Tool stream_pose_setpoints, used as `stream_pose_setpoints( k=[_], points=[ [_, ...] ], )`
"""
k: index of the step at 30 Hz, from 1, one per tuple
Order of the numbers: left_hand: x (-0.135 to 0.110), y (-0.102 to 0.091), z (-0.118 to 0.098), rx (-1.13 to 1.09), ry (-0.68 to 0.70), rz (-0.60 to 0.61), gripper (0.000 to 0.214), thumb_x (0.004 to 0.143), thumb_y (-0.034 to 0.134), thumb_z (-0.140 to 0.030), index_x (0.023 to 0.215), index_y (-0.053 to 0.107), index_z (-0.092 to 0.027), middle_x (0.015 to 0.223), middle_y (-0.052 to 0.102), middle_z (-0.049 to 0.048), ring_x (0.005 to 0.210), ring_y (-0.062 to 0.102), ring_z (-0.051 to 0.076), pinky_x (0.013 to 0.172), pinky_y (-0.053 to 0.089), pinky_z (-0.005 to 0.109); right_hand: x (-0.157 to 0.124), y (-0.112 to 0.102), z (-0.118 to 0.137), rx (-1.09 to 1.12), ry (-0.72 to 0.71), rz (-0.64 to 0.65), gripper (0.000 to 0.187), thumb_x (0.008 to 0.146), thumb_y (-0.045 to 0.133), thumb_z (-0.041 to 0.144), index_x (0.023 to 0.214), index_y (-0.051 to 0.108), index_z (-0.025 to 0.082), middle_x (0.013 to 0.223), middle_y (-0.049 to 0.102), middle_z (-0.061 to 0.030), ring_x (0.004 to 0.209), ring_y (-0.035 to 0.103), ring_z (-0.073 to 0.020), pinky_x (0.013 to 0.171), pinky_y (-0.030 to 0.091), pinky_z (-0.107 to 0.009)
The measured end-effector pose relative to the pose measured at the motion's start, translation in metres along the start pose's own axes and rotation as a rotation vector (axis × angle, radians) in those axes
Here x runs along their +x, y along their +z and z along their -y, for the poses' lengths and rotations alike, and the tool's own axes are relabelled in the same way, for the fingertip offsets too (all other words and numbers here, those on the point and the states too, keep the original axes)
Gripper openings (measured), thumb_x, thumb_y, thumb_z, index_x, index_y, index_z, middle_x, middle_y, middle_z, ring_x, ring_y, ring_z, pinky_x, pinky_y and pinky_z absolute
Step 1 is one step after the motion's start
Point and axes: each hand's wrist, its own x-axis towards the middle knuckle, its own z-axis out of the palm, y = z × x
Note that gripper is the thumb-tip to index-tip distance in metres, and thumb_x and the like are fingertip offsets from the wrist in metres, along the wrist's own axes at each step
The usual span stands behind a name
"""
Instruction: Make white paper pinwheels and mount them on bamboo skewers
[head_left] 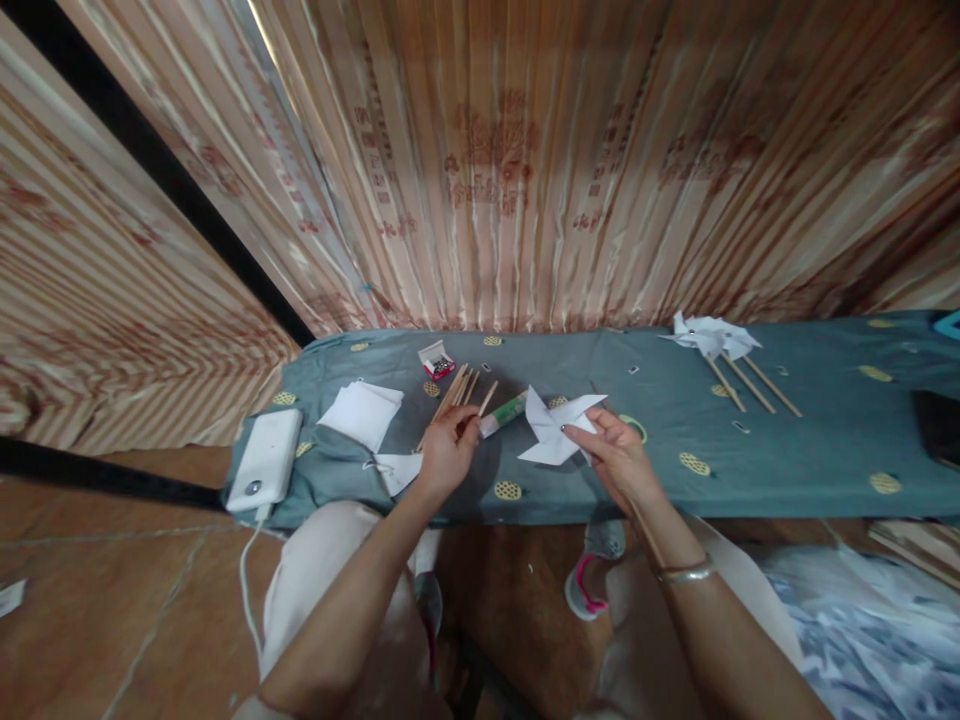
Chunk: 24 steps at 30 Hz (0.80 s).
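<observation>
— So, what lies at the left end of the teal cloth (810,450)?

— A white power bank (264,460) sits on the corner with its cable hanging over the edge. Just beside it is a stack of white paper squares (361,412), and a small pin box (436,360) sits further back.

— And the left hand (448,452)?

— Its fingers are curled closed on the near ends of the wooden sticks (459,392). The sticks fan away from it on the cloth, left of centre.

— What lies between the hands?

— A glue stick (504,413), lying flat close to the sticks. I cannot tell whether it touches them.

— The right hand (615,452)?

— Thumb and fingers pinch the near right edge of a white paper pinwheel (553,430). It rests on the cloth just right of the glue stick. A bangle (684,572) circles that wrist.

— Further right?

— Well apart, more pinwheels on sticks (712,338) lie near the back edge, below the striped curtain (525,180).
</observation>
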Motion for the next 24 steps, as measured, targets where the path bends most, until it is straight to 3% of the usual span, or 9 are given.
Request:
stream_pose_setpoints(
  k=[2, 5, 9, 13, 17, 24],
  points=[
    [-0.01, 0.012, -0.005, -0.255, -0.164, 0.003, 0.021, 0.075, 0.066, -0.034, 0.084, 0.069, -0.015, 0.057, 0.055, -0.0031, 0.048, 0.046, 0.009, 0.048, 0.034, 0.021, -0.003, 0.001, 0.002, -0.003, 0.01, 0.022, 0.039, 0.053, 0.091, 0.03, 0.084, 0.07, 0.021, 0.078, 0.077, 0.0008, 0.066, 0.069, -0.0157, 0.071, 0.055, -0.028],
    [-0.038, 0.032, -0.01, -0.619, -0.37, 0.005, 0.04, 0.06, 0.079, -0.047, 0.078, 0.069, -0.014, 0.062, 0.059, -0.0024, 0.043, 0.038, 0.005, 0.043, 0.026, 0.02, -0.008, 0.0, 0.005, -0.019, 0.026, 0.063, 0.038, 0.052, 0.091, 0.031, 0.082, 0.069, 0.021, 0.077, 0.077, 0.0006, 0.064, 0.069, -0.0163, 0.069, 0.056, -0.029],
    [-0.084, 0.052, -0.006, -0.864, -0.619, -0.021, 0.047, 0.048, 0.089, -0.046, 0.074, 0.07, -0.011, 0.062, 0.059, -0.0011, 0.046, 0.039, 0.003, 0.044, 0.024, 0.018, -0.019, -0.003, 0.007, -0.075, 0.066, 0.149, 0.035, 0.055, 0.09, 0.031, 0.082, 0.069, 0.021, 0.079, 0.077, -0.0005, 0.064, 0.069, -0.0162, 0.065, 0.056, -0.028],
    [-0.114, 0.06, 0.003, -0.907, -0.752, -0.028, 0.047, 0.049, 0.089, -0.047, 0.075, 0.072, -0.011, 0.059, 0.057, -0.0015, 0.047, 0.037, 0.003, 0.045, 0.023, 0.017, -0.033, -0.005, 0.006, -0.153, 0.117, 0.243, 0.029, 0.059, 0.088, 0.03, 0.08, 0.07, 0.022, 0.076, 0.076, -0.0004, 0.066, 0.068, -0.0165, 0.062, 0.054, -0.027],
    [-0.124, 0.064, 0.013, -0.897, -0.813, 0.004, 0.046, 0.048, 0.087, -0.05, 0.065, 0.068, -0.012, 0.049, 0.05, -0.0038, 0.044, 0.032, 0.003, 0.046, 0.021, 0.019, -0.045, -0.007, -0.004, -0.279, 0.138, 0.341, 0.02, 0.068, 0.082, 0.031, 0.082, 0.07, 0.023, 0.076, 0.074, 0.0007, 0.066, 0.067, -0.0155, 0.06, 0.051, -0.025],
    [-0.127, 0.068, 0.036, -0.839, -0.818, 0.023, 0.045, 0.054, 0.083, -0.055, 0.058, 0.066, -0.014, 0.043, 0.043, -0.0058, 0.043, 0.029, 0.004, 0.047, 0.02, 0.02, -0.061, -0.015, -0.026, -0.767, -0.064, 0.249, 0.018, 0.076, 0.075, 0.03, 0.094, 0.072, 0.029, 0.084, 0.077, 0.0006, 0.075, 0.071, -0.0189, 0.067, 0.055, -0.026]
  ],
)
